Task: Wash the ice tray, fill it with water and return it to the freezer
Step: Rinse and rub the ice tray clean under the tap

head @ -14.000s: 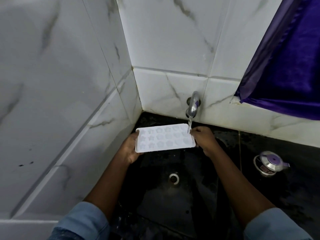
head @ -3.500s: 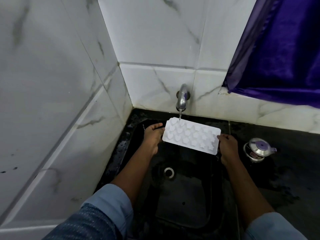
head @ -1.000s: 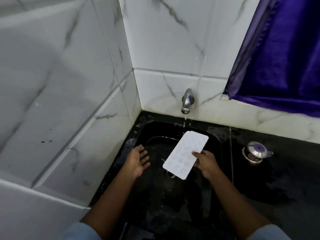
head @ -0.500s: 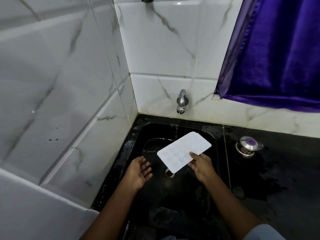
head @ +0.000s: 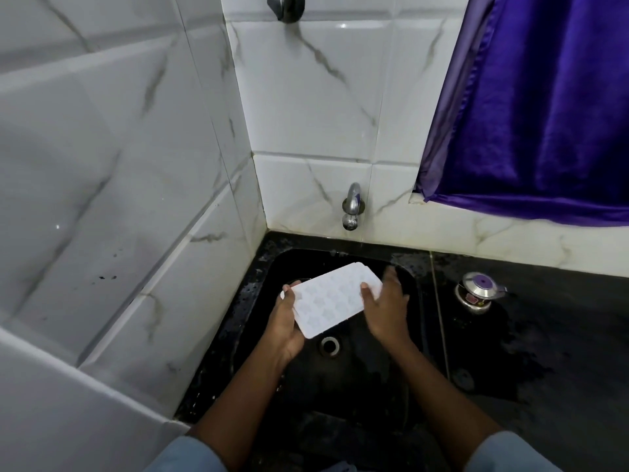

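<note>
A white ice tray (head: 332, 299) with small shaped cells is held tilted over the black sink (head: 272, 267), above the drain (head: 329, 345). My left hand (head: 284, 323) cups the tray's near-left end from below, thumb on its edge. My right hand (head: 386, 310) grips the tray's right side, thumb on top. A chrome tap (head: 352, 206) sticks out of the tiled back wall above the sink; I see no stream of water from it.
White marble-look tiles close the left and back sides. A purple curtain (head: 544, 107) hangs at the upper right. A small steel pot with a purple-knobbed lid (head: 478, 291) stands on the wet black counter (head: 544, 369) to the right of the sink.
My left hand, open and free half a second ago, has come up and taken the tray's left end. The tray has moved slightly left and lower, now held by both hands.
</note>
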Tool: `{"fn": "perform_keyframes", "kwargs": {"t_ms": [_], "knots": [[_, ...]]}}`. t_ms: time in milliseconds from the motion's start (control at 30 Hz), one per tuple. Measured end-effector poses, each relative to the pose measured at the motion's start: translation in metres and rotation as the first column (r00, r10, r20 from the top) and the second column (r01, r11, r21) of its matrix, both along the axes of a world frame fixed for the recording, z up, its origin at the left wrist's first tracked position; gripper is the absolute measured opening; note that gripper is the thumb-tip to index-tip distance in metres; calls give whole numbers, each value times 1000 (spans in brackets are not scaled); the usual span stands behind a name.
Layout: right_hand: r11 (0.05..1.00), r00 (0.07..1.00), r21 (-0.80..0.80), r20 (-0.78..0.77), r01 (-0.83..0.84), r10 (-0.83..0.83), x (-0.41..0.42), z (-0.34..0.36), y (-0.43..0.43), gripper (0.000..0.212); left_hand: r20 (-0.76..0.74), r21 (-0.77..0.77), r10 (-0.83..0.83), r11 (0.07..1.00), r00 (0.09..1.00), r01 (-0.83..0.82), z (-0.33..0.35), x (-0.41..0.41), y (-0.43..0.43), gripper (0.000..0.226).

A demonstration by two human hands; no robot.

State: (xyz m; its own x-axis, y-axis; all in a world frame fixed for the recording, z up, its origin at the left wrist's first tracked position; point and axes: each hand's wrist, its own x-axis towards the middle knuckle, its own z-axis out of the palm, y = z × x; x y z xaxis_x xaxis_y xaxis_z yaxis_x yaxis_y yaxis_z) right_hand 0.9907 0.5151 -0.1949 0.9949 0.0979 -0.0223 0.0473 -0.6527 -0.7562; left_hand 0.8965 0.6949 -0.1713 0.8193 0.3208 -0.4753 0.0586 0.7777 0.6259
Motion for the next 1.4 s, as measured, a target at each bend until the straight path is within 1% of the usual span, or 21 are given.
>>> {"fn": "perform_keyframes", "kwargs": {"t_ms": [67,100,167,233,333,367,467,500,567,600,633,733,767,800,867,900,967,1100,1167,1267,1400], "knots": [[880,945,-359,-21,-311,326,-1,2,11,88,25,-29,-32,999,999,33,2,1,-1,39],[788,879,-414,-71,-456,471,-7,5,20,99,34,-46,-40,998,999,41,3,2,-3,39],[644,738,-456,-45,-615,673,-22,9,35,109,18,-59,-40,997,999,41,3,6,-4,42],[618,692,-426,-30,-661,721,-16,13,41,94,14,-67,-8,998,1000,9,6,7,-3,39],[720,803,-372,-151,-587,576,3,14,37,78,34,-58,8,998,999,-6,4,8,0,27],[688,766,-361,-144,-630,626,-3,16,39,81,33,-51,15,999,999,-13,5,8,0,27],[483,540,-410,-27,-773,841,-32,16,50,85,0,-5,46,999,999,-46,5,13,3,28],[510,562,-388,-24,-767,827,-26,14,49,81,7,-10,43,999,999,-43,5,14,4,26],[683,749,-333,-130,-650,649,0,10,42,77,4,-10,35,999,999,-35,7,14,5,23],[716,787,-334,-170,-613,593,7,12,41,78,9,-8,42,999,999,-42,7,14,3,22],[704,769,-321,-159,-633,619,2,17,42,82,16,-2,52,999,999,-52,6,16,2,24],[492,530,-393,12,-777,848,-31,23,55,90,-31,45,75,996,997,-74,8,22,2,34],[467,502,-413,28,-782,864,-28,22,54,89,-33,65,70,996,997,-68,9,22,2,35],[510,555,-418,18,-751,832,-12,19,50,86,-26,90,59,994,998,-56,10,22,2,35],[635,737,-436,-107,-638,667,25,11,37,78,-17,124,30,992,999,-28,8,19,5,33],[664,791,-458,-163,-590,590,40,10,29,77,-8,145,14,989,1000,-12,10,16,7,35],[695,822,-448,-207,-562,531,54,4,16,77,24,235,-65,970,998,57,15,14,15,39],[876,895,-182,-125,-446,429,52,10,4,72,-68,483,-168,857,983,180,37,25,29,25],[938,933,-5,-105,-345,343,48,18,-4,66,-126,634,-178,742,976,218,47,30,33,23],[949,962,193,-65,-248,265,44,29,-12,57,-153,827,-173,517,973,222,71,33,36,22],[902,988,415,-35,-120,148,35,41,-20,34,-126,954,-245,234,961,185,112,28,41,21]]}}
